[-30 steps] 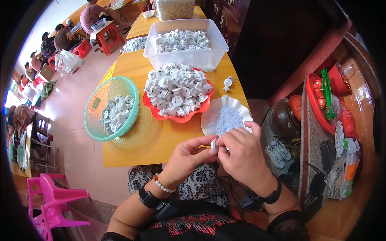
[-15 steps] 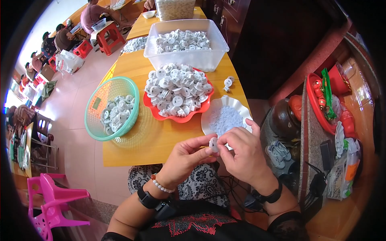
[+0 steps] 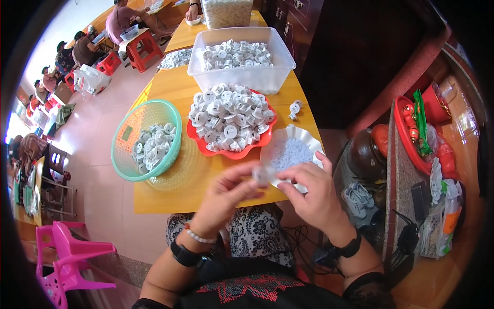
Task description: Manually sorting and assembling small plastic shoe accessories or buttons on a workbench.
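Observation:
Over the table's front edge, my left hand (image 3: 231, 186) is closed, fingers and thumb pinching a small round white plastic part (image 3: 261, 176); both are blurred by motion. My right hand (image 3: 315, 194) is beside it, thumb and index finger slightly apart, with nothing visible between them. Just behind the right hand is a white scalloped dish (image 3: 312, 140) of small pale bluish pieces (image 3: 290, 153). A red wavy-rimmed bowl (image 3: 218, 153) heaped with similar white parts (image 3: 229, 116) stands behind my hands. To the left, a green mesh basket (image 3: 121, 154) holds more such parts.
A clear plastic bin (image 3: 242, 82) of white parts stands farther back on the wooden table (image 3: 170, 198). A few loose parts (image 3: 294, 109) lie right of the bowl. A pink plastic chair (image 3: 77, 252) is at lower left; a stone ledge (image 3: 399, 206) runs along the right.
My left hand has moved slightly left with the white part, away from my right fingers. Earlier both hands met at the part. A hand has appeared by the small bowl at the table's far end.

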### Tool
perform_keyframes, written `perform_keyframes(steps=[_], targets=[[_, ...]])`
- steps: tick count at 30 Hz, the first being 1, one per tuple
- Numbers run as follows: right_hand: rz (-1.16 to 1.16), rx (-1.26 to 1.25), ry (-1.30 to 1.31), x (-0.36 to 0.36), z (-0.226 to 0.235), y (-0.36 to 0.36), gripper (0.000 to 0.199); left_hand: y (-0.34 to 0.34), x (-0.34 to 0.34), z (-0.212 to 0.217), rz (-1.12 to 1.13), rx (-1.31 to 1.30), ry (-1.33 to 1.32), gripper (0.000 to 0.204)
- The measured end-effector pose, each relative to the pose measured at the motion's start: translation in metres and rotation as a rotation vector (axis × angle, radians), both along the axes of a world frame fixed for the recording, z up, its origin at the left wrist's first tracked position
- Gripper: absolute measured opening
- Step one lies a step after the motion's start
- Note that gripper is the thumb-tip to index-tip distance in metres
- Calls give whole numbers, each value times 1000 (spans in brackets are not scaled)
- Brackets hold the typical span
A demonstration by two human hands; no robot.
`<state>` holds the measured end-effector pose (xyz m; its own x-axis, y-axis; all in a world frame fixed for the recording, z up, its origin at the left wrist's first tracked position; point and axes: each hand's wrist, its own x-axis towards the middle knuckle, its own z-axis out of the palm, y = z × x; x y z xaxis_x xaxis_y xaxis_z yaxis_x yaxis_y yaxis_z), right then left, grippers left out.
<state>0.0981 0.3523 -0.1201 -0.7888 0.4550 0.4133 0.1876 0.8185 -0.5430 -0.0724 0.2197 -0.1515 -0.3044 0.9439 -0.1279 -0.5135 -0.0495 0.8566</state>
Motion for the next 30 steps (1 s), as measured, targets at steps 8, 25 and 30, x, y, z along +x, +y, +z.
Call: perform_keyframes(steps=[8, 25, 30], targets=[[-258, 84, -360, 9, -64, 39, 8, -33, -134, -5, 831, -130, 929, 35], [-267, 113, -309, 2, -102, 53, 11, 68, -76, -26, 384, -453, 1817, 32], [-280, 65, -232, 0, -101, 53, 7, 72, -77, -30, 419, -415, 1788, 21]])
